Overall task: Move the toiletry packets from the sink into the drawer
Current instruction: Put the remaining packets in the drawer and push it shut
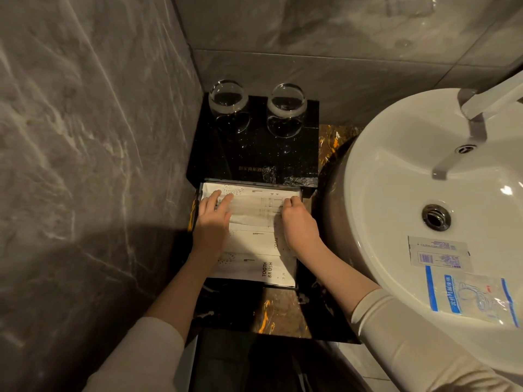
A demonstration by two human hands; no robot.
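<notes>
Two clear glasses, the left glass [226, 101] and the right glass [287, 106], stand side by side, a gap between them, at the back of a glossy black box [254, 148] tucked into the corner. Grey marble wall tiles [85, 123] close in on the left and behind. There's a chrome tap [475, 120] reaching out from the upper right, with a small overflow hole [464, 149] under it and the drain [435, 217] lower down. The counter [280, 309] is dark stone streaked with orange, showing in front of the box.
</notes>
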